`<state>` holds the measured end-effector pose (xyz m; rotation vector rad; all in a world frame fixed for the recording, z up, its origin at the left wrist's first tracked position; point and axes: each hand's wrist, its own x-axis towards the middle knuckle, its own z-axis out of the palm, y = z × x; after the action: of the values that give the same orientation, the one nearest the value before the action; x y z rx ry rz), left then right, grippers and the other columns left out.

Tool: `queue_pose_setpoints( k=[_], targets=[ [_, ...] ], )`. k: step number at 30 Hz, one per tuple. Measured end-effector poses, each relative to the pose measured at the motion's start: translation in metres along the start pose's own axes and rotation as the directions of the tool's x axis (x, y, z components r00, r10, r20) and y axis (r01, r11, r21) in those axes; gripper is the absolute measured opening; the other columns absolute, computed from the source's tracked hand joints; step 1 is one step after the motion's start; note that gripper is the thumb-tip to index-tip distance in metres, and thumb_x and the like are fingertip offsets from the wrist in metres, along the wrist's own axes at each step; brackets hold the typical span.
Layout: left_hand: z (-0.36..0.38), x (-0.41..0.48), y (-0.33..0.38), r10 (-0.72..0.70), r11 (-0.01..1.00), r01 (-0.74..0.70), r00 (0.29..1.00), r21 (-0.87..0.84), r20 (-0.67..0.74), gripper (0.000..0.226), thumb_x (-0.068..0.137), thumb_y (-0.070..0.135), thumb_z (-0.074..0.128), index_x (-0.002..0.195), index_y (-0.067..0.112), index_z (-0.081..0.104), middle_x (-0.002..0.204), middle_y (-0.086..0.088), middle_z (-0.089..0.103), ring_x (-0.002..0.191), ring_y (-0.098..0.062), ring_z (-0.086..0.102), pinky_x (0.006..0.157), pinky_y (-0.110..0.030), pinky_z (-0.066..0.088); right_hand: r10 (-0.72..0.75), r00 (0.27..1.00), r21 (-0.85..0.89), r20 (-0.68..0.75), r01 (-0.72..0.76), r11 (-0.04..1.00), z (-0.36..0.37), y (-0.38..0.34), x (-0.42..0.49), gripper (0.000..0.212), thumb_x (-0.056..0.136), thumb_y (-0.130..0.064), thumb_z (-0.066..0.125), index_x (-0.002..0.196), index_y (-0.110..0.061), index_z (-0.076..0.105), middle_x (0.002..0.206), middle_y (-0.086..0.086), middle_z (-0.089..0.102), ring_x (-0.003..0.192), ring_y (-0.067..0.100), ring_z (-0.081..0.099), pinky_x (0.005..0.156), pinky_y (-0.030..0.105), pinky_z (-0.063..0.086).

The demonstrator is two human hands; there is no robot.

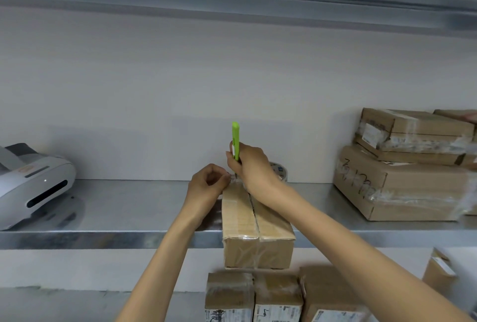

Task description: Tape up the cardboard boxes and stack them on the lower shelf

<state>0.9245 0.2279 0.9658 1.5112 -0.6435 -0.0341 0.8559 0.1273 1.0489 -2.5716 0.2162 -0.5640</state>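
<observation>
At the front edge of the metal shelf (129,239) a cardboard box (258,221) lies lengthwise, its near end jutting over the lip. Clear tape (247,252) wraps down the box's near face and appears to run along the top seam.

At the far end of the box both hands meet. The left hand (209,185) sits just left of that far corner, its fingers curled and pinching the loose end of the tape. The right hand (251,166) is just above the far end, closed around a green knife (235,138) that stands upright, handle up and tip down at the tape by the seam. The blade itself is too small to make out.

Directly behind the box, partly hidden by the right hand, a tape roll (281,170) stands against the wall. Well to the box's left on the same shelf sits a grey label printer (33,182). Well to its right is a pile of taped boxes (400,166), a larger one at the bottom with flatter ones on top. Below the box's near end a row of lower boxes (258,296) stands side by side, labels facing forward, and a small box (438,272) shows blurred off to the lower right.
</observation>
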Motion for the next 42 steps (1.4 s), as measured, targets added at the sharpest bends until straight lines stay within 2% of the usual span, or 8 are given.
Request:
queue_pose_setpoints(
  k=[2,8,14,18,22,31,38,42],
  targets=[
    [0.000,0.000,0.001,0.002,1.000,-0.002,1.000,-0.004,-0.001,0.006,0.090,0.013,0.062,0.086,0.013,0.066,0.086,-0.004,0.071,0.085,-0.021,0.068,0.075,-0.030,0.054,-0.014,1.000,0.022,0.012,0.014,1.000,-0.002,0.002,0.000,0.035,0.102,-0.025,0.041,0.068,-0.020,0.032,0.064,-0.002,0.041,0.060,0.016,0.040,0.063,0.029,0.034],
    [0.002,0.000,0.001,-0.027,0.999,0.026,0.999,-0.037,-0.023,0.004,0.088,0.013,0.064,0.086,0.011,0.068,0.085,-0.004,0.071,0.081,-0.017,0.067,0.071,-0.025,0.052,0.105,0.984,0.474,-0.141,-0.026,0.880,-0.015,0.017,-0.003,0.033,0.100,-0.015,0.042,0.067,-0.013,0.039,0.067,0.009,0.049,0.045,0.008,0.041,0.049,0.023,0.032],
    [0.002,-0.001,0.002,-0.058,0.996,0.058,0.998,-0.069,-0.008,0.007,0.089,0.014,0.063,0.086,0.010,0.068,0.081,-0.005,0.071,0.075,-0.014,0.065,0.066,-0.023,0.051,-0.052,0.995,0.332,-0.083,0.077,0.940,-0.009,0.011,-0.009,0.032,0.102,-0.019,0.040,0.071,-0.014,0.034,0.069,0.012,0.043,0.069,0.028,0.048,0.062,0.031,0.034],
    [0.002,-0.001,0.003,-0.080,0.993,0.079,0.997,-0.093,-0.014,0.007,0.090,0.013,0.063,0.086,0.009,0.067,0.076,-0.002,0.069,0.069,-0.011,0.062,0.060,-0.020,0.050,-0.081,0.989,0.377,-0.123,0.122,0.918,-0.010,0.012,-0.010,0.030,0.101,-0.017,0.040,0.073,-0.011,0.036,0.068,0.014,0.039,0.064,0.021,0.040,0.060,0.031,0.031],
    [0.002,-0.002,0.002,-0.065,0.994,0.064,0.998,-0.093,-0.011,0.008,0.090,0.012,0.063,0.088,0.006,0.067,0.080,-0.009,0.069,0.070,-0.013,0.062,0.063,-0.022,0.051,-0.106,0.992,0.270,-0.064,0.120,0.955,-0.003,0.013,-0.007,0.036,0.101,-0.021,0.042,0.067,-0.019,0.033,0.060,-0.001,0.039,0.057,0.015,0.037,0.059,0.030,0.032],
    [0.002,0.000,0.000,-0.025,0.998,0.025,1.000,-0.063,-0.002,0.007,0.090,0.013,0.062,0.084,0.014,0.067,0.077,0.000,0.069,0.070,-0.009,0.063,0.062,-0.019,0.048,-0.116,0.993,0.143,-0.022,0.118,0.983,0.000,0.012,-0.004,0.035,0.101,-0.021,0.040,0.068,-0.022,0.030,0.063,-0.002,0.039,0.062,0.018,0.038,0.062,0.032,0.032],
    [0.000,-0.001,0.000,-0.001,1.000,0.001,1.000,-0.030,-0.005,0.006,0.090,0.012,0.062,0.086,0.014,0.066,0.084,-0.009,0.070,0.076,-0.013,0.064,0.069,-0.024,0.050,-0.098,0.995,0.114,-0.021,0.100,0.988,0.000,0.007,-0.005,0.035,0.101,-0.020,0.040,0.068,-0.023,0.030,0.066,0.001,0.041,0.063,0.019,0.038,0.062,0.033,0.033],
    [-0.001,-0.002,0.001,0.007,1.000,-0.007,1.000,-0.026,-0.003,0.006,0.090,0.011,0.062,0.086,0.011,0.066,0.084,-0.009,0.069,0.076,-0.014,0.064,0.072,-0.026,0.054,-0.026,0.999,0.007,-0.041,0.026,1.000,-0.001,0.008,-0.001,0.020,0.101,-0.018,0.039,0.081,-0.015,0.035,0.068,0.002,0.040,0.065,0.020,0.039,0.060,0.032,0.032]
  ],
)
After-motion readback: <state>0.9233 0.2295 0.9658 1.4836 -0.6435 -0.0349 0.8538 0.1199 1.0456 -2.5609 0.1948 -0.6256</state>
